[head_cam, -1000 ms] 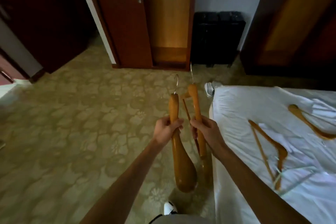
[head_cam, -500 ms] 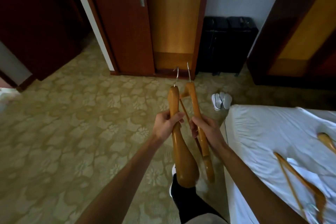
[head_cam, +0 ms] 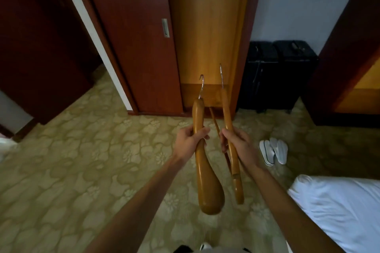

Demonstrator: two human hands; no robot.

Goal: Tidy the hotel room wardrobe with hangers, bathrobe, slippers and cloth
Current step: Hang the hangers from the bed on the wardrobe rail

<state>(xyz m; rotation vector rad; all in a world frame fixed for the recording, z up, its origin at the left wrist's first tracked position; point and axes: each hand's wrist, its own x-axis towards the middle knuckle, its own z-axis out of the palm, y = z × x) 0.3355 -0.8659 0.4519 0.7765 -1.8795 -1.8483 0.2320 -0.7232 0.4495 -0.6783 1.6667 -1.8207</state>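
Observation:
My left hand [head_cam: 190, 142] grips a broad wooden hanger [head_cam: 205, 181] by its arm, metal hook pointing up and away. My right hand [head_cam: 238, 146] grips a slimmer wooden hanger with a trouser bar [head_cam: 234, 172], hook also up. Both hangers are held side by side in front of the open wardrobe [head_cam: 205, 37], whose lit wooden inside shows between its sliding door [head_cam: 133, 37] and right frame. A pair of white slippers [head_cam: 273, 151] lies on the carpet to the right.
Two black suitcases [head_cam: 277, 76] stand against the wall right of the wardrobe. The white bed corner [head_cam: 339, 207] fills the lower right. A dark doorway opens at the left, and patterned carpet [head_cam: 72, 170] covers the floor.
The view has advanced toward the wardrobe, which now looms larger. The bed and the hangers lying on it have slid out of view to the right. Both hands keep their hold.

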